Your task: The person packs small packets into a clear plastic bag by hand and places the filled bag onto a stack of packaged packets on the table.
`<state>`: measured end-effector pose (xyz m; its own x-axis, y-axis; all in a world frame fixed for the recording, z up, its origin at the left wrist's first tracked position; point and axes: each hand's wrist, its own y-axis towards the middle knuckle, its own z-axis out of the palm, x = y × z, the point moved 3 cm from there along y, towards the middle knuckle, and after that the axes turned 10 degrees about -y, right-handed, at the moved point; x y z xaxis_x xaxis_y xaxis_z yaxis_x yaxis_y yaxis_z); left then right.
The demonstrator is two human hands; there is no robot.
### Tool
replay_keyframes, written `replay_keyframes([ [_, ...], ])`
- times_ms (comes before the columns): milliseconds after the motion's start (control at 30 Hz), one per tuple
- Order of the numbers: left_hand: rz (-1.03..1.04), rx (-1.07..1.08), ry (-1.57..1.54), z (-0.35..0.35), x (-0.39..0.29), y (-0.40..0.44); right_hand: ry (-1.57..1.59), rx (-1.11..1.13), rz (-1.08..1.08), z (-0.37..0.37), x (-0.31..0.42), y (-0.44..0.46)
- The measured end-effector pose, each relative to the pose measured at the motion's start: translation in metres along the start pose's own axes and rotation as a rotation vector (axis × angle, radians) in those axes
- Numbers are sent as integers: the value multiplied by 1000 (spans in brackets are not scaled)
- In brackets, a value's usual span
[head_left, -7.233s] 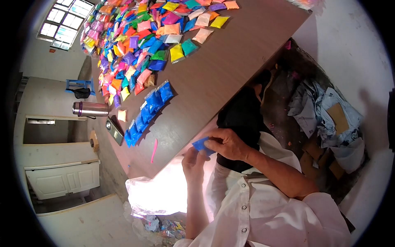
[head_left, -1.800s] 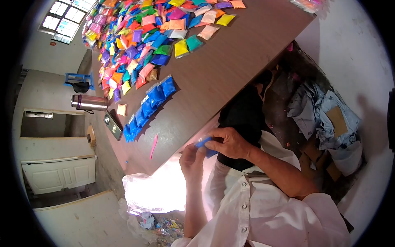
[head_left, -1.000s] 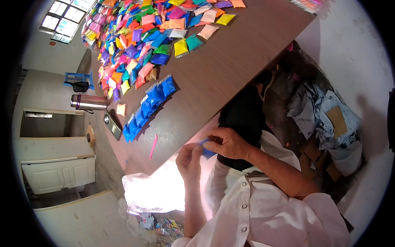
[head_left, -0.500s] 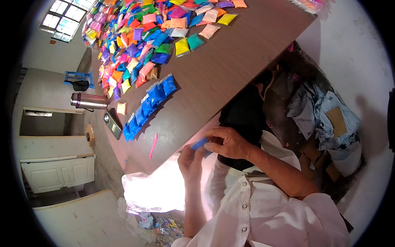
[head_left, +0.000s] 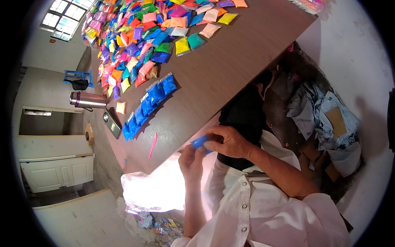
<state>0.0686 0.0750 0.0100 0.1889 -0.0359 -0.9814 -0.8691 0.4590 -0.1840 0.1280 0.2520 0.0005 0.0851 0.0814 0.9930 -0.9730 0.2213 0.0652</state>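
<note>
A small blue packet [head_left: 199, 142] is pinched between both hands, just off the table's near edge. My left hand [head_left: 191, 161] grips its lower left side with thumb and fingers. On the other side, my right hand [head_left: 227, 142] has its thumb and forefinger closed on the packet. Part of the packet is hidden behind the fingers. A row of overlapping blue packets [head_left: 149, 105] lies on the brown table [head_left: 214, 78]. Between that row and my left hand lies a thin pink strip [head_left: 153, 145].
A big heap of colourful packets [head_left: 135, 45] covers the table's far left. A phone-like device [head_left: 111, 123], a steel flask [head_left: 88, 100] and a peach packet [head_left: 120, 107] are by the left edge. Crumpled bags and cardboard [head_left: 329, 119] lie on the floor at right.
The blue packet has tilted and shifted between my fingers, and more of it shows than a second ago. Both hands stay in nearly the same place. The things on the table are unchanged.
</note>
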Motion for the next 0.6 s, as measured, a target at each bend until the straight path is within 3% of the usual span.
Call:
replay_keyframes([
  [600,-40,-10,-101,-2,5,2,29,64,84,-1,0,2],
])
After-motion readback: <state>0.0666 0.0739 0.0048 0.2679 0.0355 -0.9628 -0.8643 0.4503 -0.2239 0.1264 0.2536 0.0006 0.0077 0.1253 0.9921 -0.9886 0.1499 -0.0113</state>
